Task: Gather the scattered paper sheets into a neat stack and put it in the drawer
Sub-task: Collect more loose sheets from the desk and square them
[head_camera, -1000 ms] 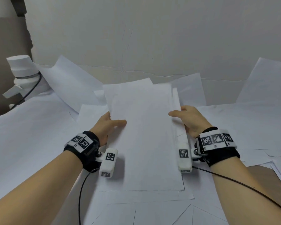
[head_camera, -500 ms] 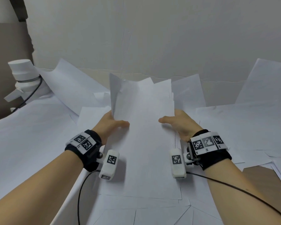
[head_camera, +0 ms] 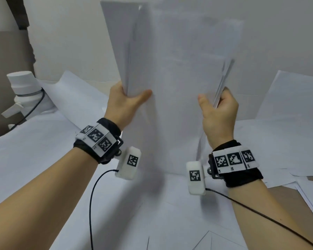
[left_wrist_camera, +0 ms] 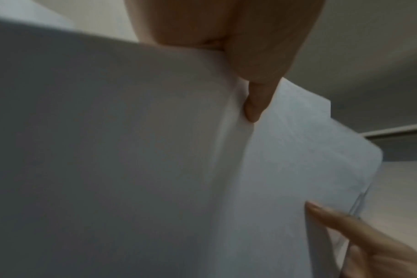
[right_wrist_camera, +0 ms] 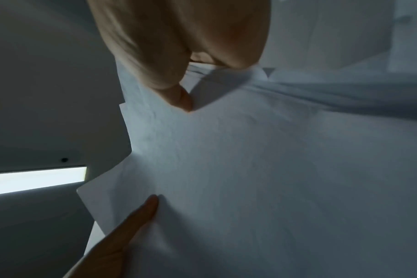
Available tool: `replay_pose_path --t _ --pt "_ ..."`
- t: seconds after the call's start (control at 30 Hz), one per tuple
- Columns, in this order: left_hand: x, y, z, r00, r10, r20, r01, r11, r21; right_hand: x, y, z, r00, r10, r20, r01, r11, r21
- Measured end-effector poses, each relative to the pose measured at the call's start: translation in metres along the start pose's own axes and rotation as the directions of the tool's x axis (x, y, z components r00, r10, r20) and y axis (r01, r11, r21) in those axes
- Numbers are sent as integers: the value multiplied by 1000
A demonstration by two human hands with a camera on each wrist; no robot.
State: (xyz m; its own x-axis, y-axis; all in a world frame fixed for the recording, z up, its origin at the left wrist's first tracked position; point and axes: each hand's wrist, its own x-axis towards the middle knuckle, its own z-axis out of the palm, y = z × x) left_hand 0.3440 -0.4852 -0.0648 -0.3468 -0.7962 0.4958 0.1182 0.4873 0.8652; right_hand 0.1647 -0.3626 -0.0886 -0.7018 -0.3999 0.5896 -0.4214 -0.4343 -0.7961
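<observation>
While I hold the stack of white paper sheets (head_camera: 177,83) upright above the counter (head_camera: 296,201), both side edges are gripped.
My left hand (head_camera: 124,102) pinches the left edge, thumb on the near face, fingers (left_wrist_camera: 252,105) hidden behind; my right hand (head_camera: 219,112) pinches the right edge likewise, its fingers (right_wrist_camera: 181,99) curled round the sheets. Top edges are uneven and fanned. More loose white sheets (head_camera: 43,150) lie scattered over the counter below, beside a white cylindrical device (head_camera: 24,83) at left.
</observation>
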Motion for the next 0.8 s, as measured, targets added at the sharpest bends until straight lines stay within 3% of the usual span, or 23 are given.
replay_pose_path --t 0.2,0.27,0.33,0.43,0.6,0.8 --pt "12 35 14 980 196 -33 -198 976 -88 10 -47 -15 945 -302 -127 308 951 27" --pt "14 35 15 977 207 -46 -211 971 -117 11 -51 -17 938 -329 -112 333 943 23" --pt "13 30 15 985 168 -49 -173 977 -127 14 -45 -17 967 -252 -48 251 968 -31" --pt "9 15 8 995 96 -38 -101 983 -155 16 -28 -25 992 -23 127 35 995 -95" --pt "7 3 -2 999 44 17 -39 975 -219 19 -17 -37 954 154 258 -154 988 -21" --pt "23 24 -9 989 116 90 -89 961 -260 16 -11 -29 898 220 381 -210 975 -67"
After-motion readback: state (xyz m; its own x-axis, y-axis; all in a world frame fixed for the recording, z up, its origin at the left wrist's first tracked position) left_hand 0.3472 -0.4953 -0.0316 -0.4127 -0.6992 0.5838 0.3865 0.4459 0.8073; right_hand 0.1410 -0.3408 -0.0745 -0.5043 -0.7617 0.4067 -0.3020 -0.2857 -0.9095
